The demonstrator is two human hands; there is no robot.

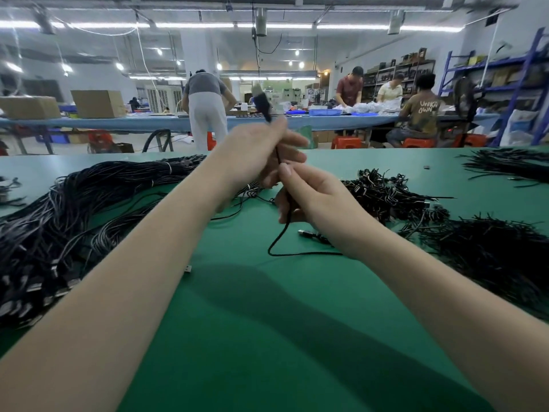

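Above the green table (267, 322), my left hand (255, 153) pinches a thin black cable (282, 233) just below its plug (263, 102), which sticks up blurred past my fingertips. Lower down, my right hand (315, 197) grips the same cable between thumb and curled fingers. From there the cable hangs to the table and loops to the right under my right wrist. A metal USB plug (304, 232) lies on the table by that wrist; whether it belongs to this cable I cannot tell.
A big bundle of black cables (74, 221) lies on the left. A heap of short coiled cables (386, 194) and a pile of black ties (490, 251) lie on the right. Several people (205, 108) work at a far bench with cardboard boxes (98, 104).
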